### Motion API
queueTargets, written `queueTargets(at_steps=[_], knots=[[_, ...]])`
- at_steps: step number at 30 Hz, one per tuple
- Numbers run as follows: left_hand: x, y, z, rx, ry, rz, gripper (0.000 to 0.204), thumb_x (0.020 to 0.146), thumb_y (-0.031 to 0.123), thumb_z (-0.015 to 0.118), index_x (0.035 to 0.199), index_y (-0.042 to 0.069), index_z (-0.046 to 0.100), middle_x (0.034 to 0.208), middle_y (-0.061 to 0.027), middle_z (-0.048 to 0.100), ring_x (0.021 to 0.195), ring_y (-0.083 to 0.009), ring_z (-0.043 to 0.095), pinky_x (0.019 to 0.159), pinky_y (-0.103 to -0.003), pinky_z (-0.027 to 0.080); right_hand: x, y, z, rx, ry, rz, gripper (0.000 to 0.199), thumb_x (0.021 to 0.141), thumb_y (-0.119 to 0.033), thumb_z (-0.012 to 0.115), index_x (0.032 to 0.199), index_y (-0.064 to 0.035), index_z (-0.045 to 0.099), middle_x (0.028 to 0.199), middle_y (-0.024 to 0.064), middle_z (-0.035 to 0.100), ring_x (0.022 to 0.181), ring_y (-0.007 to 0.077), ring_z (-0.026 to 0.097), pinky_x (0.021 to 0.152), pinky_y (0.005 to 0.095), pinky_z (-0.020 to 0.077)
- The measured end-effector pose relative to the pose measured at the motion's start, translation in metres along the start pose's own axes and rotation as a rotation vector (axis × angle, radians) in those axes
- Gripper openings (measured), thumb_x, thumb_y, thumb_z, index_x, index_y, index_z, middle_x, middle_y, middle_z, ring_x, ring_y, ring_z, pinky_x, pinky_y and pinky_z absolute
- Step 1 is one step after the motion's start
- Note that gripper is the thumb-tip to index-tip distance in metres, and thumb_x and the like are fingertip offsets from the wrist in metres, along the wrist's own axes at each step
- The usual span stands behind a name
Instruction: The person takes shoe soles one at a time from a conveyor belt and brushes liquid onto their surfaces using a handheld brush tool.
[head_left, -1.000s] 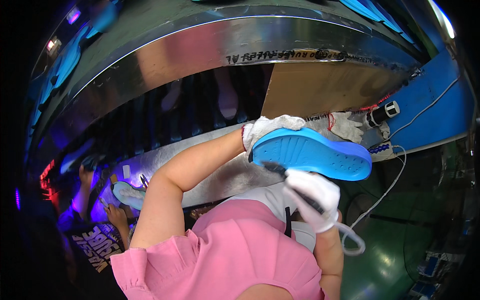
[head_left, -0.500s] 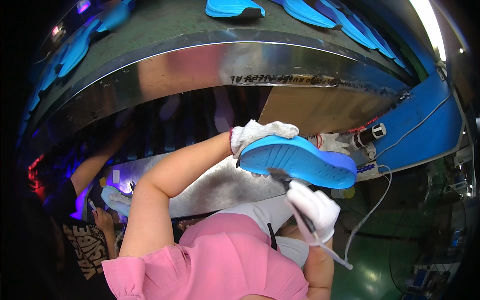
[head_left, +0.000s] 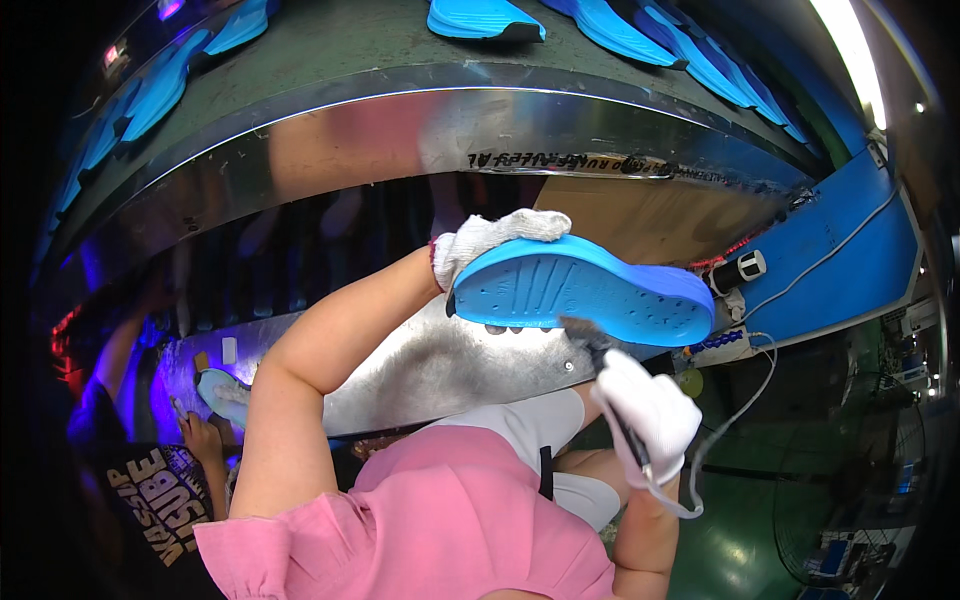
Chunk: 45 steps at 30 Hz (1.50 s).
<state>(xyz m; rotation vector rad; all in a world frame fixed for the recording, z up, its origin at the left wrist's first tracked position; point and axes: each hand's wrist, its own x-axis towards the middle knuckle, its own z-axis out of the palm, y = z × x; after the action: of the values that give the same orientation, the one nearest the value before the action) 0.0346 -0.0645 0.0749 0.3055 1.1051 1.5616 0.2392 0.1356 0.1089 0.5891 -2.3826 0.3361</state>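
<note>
My left hand [head_left: 500, 240], in a white knitted glove, grips a blue foam shoe sole [head_left: 590, 288] by its left end and upper edge. The ribbed, dotted face of the sole is turned toward me, and its right end tilts slightly down. My right hand [head_left: 652, 408], also in a white glove, is closed round a brush [head_left: 590, 332] with a dark handle. A clear tube [head_left: 672, 508] runs from the handle's lower end. The dark bristles are at the sole's lower edge; whether they touch it I cannot tell.
Ahead runs a dark green belt [head_left: 350, 95] bearing several blue soles [head_left: 485, 18]. Beneath its metal edge are a cardboard sheet [head_left: 640, 220] and a metal shelf [head_left: 400, 370]. A black-and-white cylinder [head_left: 740, 270] stands right. At left, a co-worker's hand [head_left: 203, 438] is near a pale sole [head_left: 222, 393].
My left hand and the sole have moved up and slightly left. My right hand with the brush has shifted right, and the bristles moved from the sole's face to its lower edge.
</note>
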Motion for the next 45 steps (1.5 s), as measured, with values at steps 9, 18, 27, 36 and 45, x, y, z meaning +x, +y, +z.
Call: queueTargets(at_steps=[9, 18, 27, 36, 45], knots=[[-0.01, 0.001, -0.023, 0.054, -0.124, 0.054, 0.087, 0.079, 0.071, 0.057, 0.136, 0.005, 0.051, 0.108, -0.0347, 0.063, 0.074, -0.0371, 0.069, 0.055, -0.045, 0.058, -0.002, 0.009, -0.007, 0.154, -0.127, 0.16, 0.031, 0.066, 0.001, 0.076, 0.095, -0.0084, 0.072, 0.099, 0.0147, 0.073, 0.062, 0.0269, 0.062, 0.058, 0.0312, 0.0499], [-0.111, -0.005, 0.02, -0.382, -0.269, 0.52, 0.1, 0.082, 0.079, 0.047, 0.146, 0.002, 0.038, 0.119, -0.0396, 0.055, 0.082, -0.0481, 0.066, 0.065, -0.052, 0.058, -0.023, -0.014, 0.005, 0.662, 0.411, 0.235, 0.033, 0.079, -0.021, 0.083, 0.1, -0.0049, 0.062, 0.093, 0.0194, 0.072, 0.071, 0.0274, 0.068, 0.065, 0.0318, 0.0542], [-0.165, 0.032, -0.017, -0.394, -0.216, 1.011, 0.069, 0.099, 0.056, 0.041, 0.139, 0.0, 0.045, 0.131, -0.0219, 0.057, 0.11, -0.0308, 0.061, 0.073, -0.038, 0.056, -0.037, -0.013, 0.034, 0.749, 0.361, 0.359, 0.028, 0.073, -0.002, 0.081, 0.096, 0.0006, 0.066, 0.094, 0.0177, 0.073, 0.084, 0.0238, 0.072, 0.077, 0.0319, 0.0559], [-0.194, 0.132, 0.018, 1.572, 1.557, 0.859, 0.046, 0.092, 0.028, 0.062, 0.131, 0.003, 0.057, 0.132, -0.0186, 0.056, 0.128, -0.0335, 0.049, 0.108, -0.044, 0.038, -0.049, -0.007, 0.04, 0.843, 0.364, 0.494, 0.026, 0.073, 0.0, 0.079, 0.095, 0.004, 0.066, 0.095, 0.0208, 0.072, 0.087, 0.0247, 0.072, 0.08, 0.0326, 0.0568], [-0.07, 0.153, 0.028, 2.486, 0.883, 0.736, 0.051, 0.097, 0.043, 0.05, 0.132, 0.006, 0.055, 0.139, -0.0181, 0.05, 0.136, -0.039, 0.039, 0.113, -0.053, 0.031, -0.033, -0.011, 0.041, 0.608, 0.247, 0.455, 0.024, 0.07, 0.004, 0.075, 0.093, 0.0034, 0.067, 0.092, 0.0182, 0.073, 0.083, 0.0231, 0.073, 0.076, 0.0298, 0.0573]])
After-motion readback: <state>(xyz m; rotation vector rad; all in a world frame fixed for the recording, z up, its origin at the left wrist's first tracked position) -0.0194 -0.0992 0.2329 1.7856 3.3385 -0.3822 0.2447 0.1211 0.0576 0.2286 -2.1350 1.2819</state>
